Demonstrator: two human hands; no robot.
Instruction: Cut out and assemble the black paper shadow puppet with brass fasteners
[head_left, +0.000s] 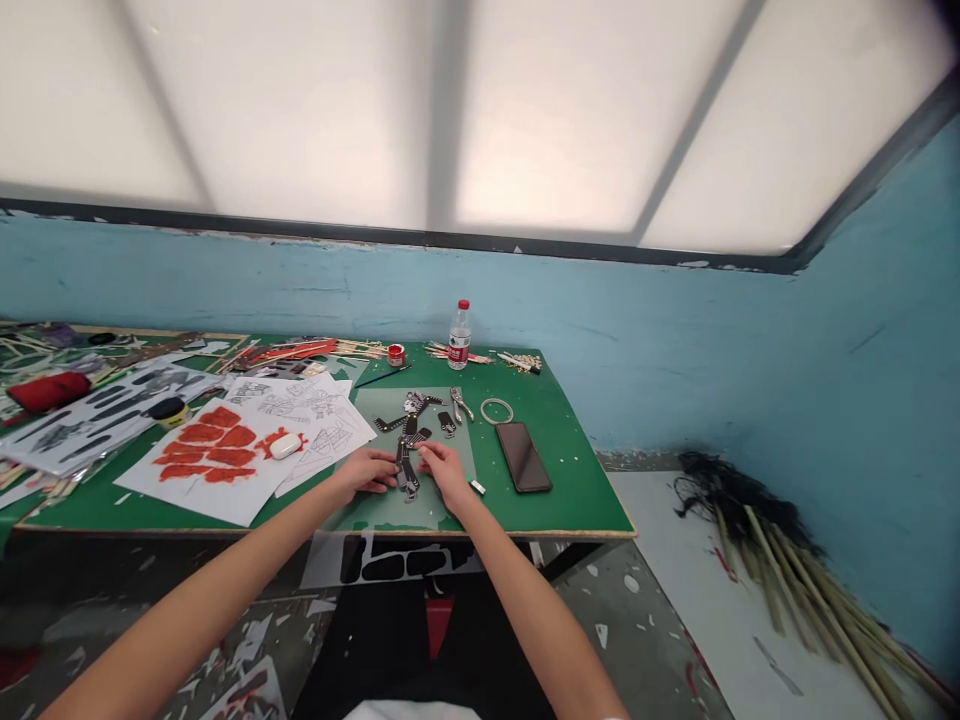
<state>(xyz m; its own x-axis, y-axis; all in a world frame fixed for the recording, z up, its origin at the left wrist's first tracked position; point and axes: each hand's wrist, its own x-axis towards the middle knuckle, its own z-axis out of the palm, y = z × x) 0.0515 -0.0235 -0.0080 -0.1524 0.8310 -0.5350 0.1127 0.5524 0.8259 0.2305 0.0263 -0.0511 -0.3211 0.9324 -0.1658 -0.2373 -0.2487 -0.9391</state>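
A jointed black-and-white cut-out figure (410, 425) lies on a translucent sheet (461, 453) on the green table. My left hand (369, 470) rests at the left of the figure's lower part, its fingers apart and slightly curled, with nothing in them. On the other side, my right hand (444, 470) has its thumb and forefinger together at the figure's lower body; what lies between the fingertips is too small to make out. A separate small black piece (447, 424) lies right of the figure, near silver pliers (460, 404).
A phone (523, 457), a wire ring (496, 410) and a small white block (477, 487) lie at the right. Behind stand a water bottle (460, 335) and a red jar (396, 355). Red-painted paper (210, 455) and a white case (286, 446) are at the left.
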